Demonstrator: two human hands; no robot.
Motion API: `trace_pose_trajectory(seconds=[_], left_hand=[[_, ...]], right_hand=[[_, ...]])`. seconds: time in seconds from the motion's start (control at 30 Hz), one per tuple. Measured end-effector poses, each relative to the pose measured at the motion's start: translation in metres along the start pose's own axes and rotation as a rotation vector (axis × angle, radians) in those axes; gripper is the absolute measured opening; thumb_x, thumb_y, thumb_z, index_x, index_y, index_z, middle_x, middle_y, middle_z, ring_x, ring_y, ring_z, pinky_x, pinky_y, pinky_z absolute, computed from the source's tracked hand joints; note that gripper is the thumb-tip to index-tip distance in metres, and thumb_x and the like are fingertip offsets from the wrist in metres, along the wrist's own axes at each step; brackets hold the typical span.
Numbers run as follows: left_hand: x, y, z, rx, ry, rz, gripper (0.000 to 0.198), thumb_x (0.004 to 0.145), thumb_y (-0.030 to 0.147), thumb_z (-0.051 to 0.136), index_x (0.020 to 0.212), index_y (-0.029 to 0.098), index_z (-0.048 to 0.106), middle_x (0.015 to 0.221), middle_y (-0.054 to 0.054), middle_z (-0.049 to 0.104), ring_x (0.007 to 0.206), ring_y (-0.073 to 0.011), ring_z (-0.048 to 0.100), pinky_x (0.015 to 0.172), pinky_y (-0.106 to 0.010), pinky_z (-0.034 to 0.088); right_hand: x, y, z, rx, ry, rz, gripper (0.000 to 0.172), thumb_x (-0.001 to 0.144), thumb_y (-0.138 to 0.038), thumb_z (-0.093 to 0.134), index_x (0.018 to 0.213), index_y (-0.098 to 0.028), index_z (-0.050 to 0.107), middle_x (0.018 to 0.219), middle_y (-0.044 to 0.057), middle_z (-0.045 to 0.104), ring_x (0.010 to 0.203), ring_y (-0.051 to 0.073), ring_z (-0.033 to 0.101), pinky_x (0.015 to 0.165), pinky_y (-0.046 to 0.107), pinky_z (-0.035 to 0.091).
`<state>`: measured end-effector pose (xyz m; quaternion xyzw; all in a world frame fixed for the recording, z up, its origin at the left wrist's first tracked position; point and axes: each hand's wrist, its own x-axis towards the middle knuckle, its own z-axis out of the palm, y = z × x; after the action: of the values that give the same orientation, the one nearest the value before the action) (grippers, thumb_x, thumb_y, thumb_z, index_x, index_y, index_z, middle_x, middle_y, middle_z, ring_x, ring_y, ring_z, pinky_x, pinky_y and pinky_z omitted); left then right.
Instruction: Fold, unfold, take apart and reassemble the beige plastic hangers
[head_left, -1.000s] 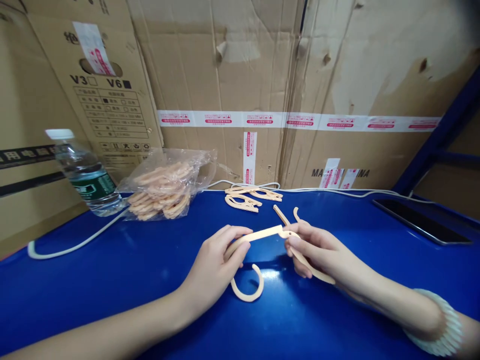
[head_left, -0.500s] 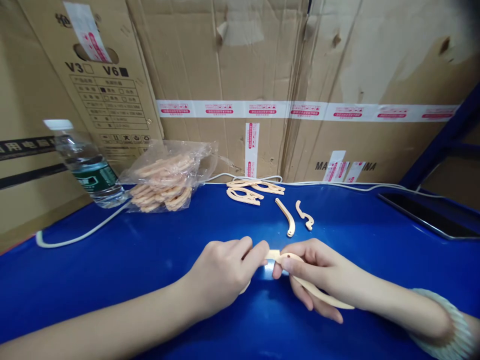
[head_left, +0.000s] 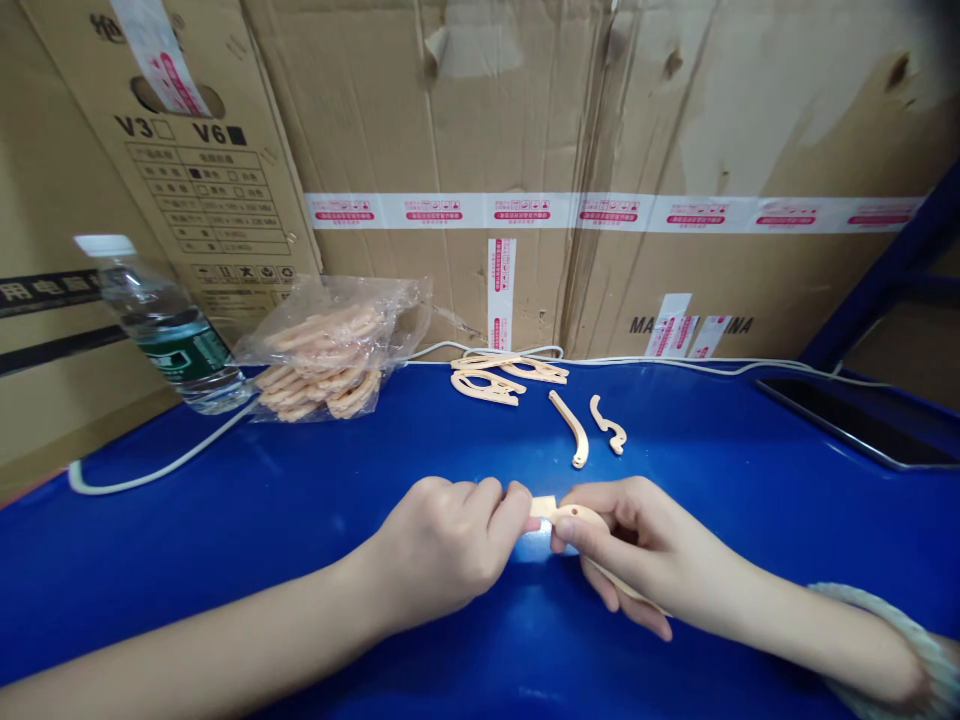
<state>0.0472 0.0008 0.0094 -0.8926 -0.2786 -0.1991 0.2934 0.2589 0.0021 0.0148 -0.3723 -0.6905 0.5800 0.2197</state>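
Pale square-ended piece (head_left: 542, 508) and pale rounded piece (head_left: 589, 515) are held end to end above the blue tabletop (head_left: 300, 520), between the person's two hands, near the front and middle of the view. The left hand (head_left: 454, 535) is curled in a fist around the first, with only its squared tip showing past the fingers; the right hand (head_left: 637, 535) pinches the second near its holed end, thumb on the near face, the long tail slanting down under the palm. For good handling, both grips are best kept close to the meeting point, as they are here, so that any push or twist goes into the joint rather than bending the slim tail; lining the ends up squarely and pressing gradually would probably spare the thin edges. Beyond the hands lie a loose curved arm (head_left: 571, 430) and a small hooked piece (head_left: 609, 428), apart from each other. Most of the square-ended piece is hidden in the left fist, and the right fingers cover part of the other one's tail. Whether the two ends are locked together or merely touching cannot be told, and the bracelet (head_left: 892, 640) on the right wrist is cut off by the picture's edge.
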Motion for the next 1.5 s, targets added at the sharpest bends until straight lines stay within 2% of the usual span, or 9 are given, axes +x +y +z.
trace_pose_trajectory(seconds=[0.27,0.4,0.5,0.7,0.83,1.0,1.1,1.23,1.5], left_hand=[[0.002,0.002,-0.002,-0.015,0.011,-0.024,0.034,0.1,0.021,0.037,0.07,0.019,0.055,0.049,0.001,0.051,0.037,-0.0164,0.049,0.037,-0.032,0.023],[0.0,0.002,0.002,-0.111,-0.024,-0.097,0.043,0.103,0.023,0.028,0.069,0.018,0.054,0.048,0.001,0.052,0.037,-0.0143,0.05,0.038,-0.03,0.024],[-0.002,-0.001,0.005,-0.207,-0.058,-0.192,0.047,0.104,0.028,0.025,0.072,0.017,0.057,0.052,0.001,0.057,0.04,-0.0135,0.052,0.041,-0.027,0.027],[0.002,-0.008,-0.003,-0.709,-0.142,-0.569,0.042,0.102,0.036,0.028,0.089,0.02,0.064,0.067,0.001,0.061,0.058,-0.0136,0.056,0.058,-0.024,0.039],[0.007,-0.012,-0.005,-1.141,-0.181,-0.94,0.037,0.095,0.049,0.041,0.088,0.021,0.063,0.058,0.006,0.049,0.049,-0.0121,0.05,0.048,-0.022,0.038],[0.007,-0.02,0.003,-1.554,-0.197,-1.206,0.04,0.079,0.053,0.063,0.092,0.016,0.061,0.056,0.004,0.058,0.047,-0.0123,0.058,0.05,-0.023,0.048],[0.006,-0.024,0.004,-1.663,-0.153,-1.272,0.04,0.076,0.05,0.069,0.092,0.015,0.061,0.07,-0.003,0.07,0.063,-0.015,0.067,0.066,-0.026,0.054],[0.003,-0.028,0.004,-1.725,-0.093,-1.285,0.034,0.081,0.045,0.069,0.095,0.015,0.06,0.08,-0.006,0.073,0.077,-0.0166,0.069,0.076,-0.029,0.054],[0.001,-0.029,0.006,-1.741,-0.047,-1.322,0.031,0.084,0.042,0.067,0.096,0.015,0.061,0.082,-0.007,0.074,0.078,-0.0183,0.07,0.079,-0.033,0.054]], right_hand=[[-0.002,0.004,0.002,-0.194,0.077,-0.096,0.045,0.095,-0.051,0.042,0.062,-0.02,0.044,0.042,-0.005,0.045,0.029,0.006,0.041,0.031,0.018,0.025],[-0.005,0.004,0.0,-0.394,0.146,-0.284,0.042,0.096,-0.045,0.045,0.063,-0.019,0.047,0.051,-0.002,0.049,0.041,0.008,0.046,0.041,0.02,0.033],[-0.003,0.003,-0.005,-0.202,0.108,-0.181,0.04,0.096,-0.049,0.044,0.074,-0.018,0.055,0.051,-0.003,0.051,0.034,0.006,0.042,0.035,0.018,0.028],[0.005,0.003,-0.017,0.167,0.033,-0.107,0.04,0.092,-0.054,0.051,0.088,-0.015,0.059,0.056,-0.001,0.059,0.032,0.007,0.048,0.032,0.016,0.028],[0.007,0.0,-0.025,0.188,0.097,-0.195,0.034,0.095,-0.047,0.05,0.086,-0.015,0.059,0.063,0.002,0.061,0.043,0.01,0.055,0.044,0.021,0.04],[0.002,-0.01,-0.054,-0.267,0.443,-0.469,0.031,0.096,-0.042,0.049,0.089,-0.02,0.07,0.091,0.009,0.059,0.09,0.022,0.057,0.082,0.035,0.048],[0.005,-0.006,-0.082,-0.589,0.596,-0.619,0.022,0.094,-0.035,0.055,0.099,-0.026,0.074,0.09,0.007,0.053,0.087,0.021,0.055,0.081,0.037,0.048],[0.017,0.012,-0.108,-0.851,0.465,-0.666,0.027,0.094,-0.024,0.05,0.111,-0.027,0.072,0.098,0.008,0.053,0.086,0.02,0.057,0.076,0.036,0.05],[0.028,0.028,-0.116,-0.942,0.328,-0.513,0.033,0.093,-0.017,0.044,0.105,-0.023,0.074,0.103,0.01,0.06,0.089,0.019,0.062,0.081,0.035,0.053]])
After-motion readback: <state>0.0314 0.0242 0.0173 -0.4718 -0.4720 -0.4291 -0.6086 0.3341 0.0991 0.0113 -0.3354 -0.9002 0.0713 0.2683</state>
